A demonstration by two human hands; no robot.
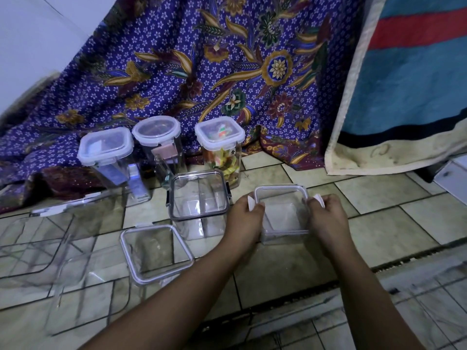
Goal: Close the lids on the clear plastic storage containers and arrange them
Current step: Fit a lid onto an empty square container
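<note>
Left hand (249,218) and right hand (327,215) each grip a side of the white-lidded container (283,215), flaps (251,203) raised: latching step, likely needing both flaps pressed down.

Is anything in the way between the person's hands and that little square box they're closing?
Nothing visible. The left hand and right hand grip the small square container on opposite sides, at its raised white latches. The dark-rimmed container stands just to its left, not between them.
</note>
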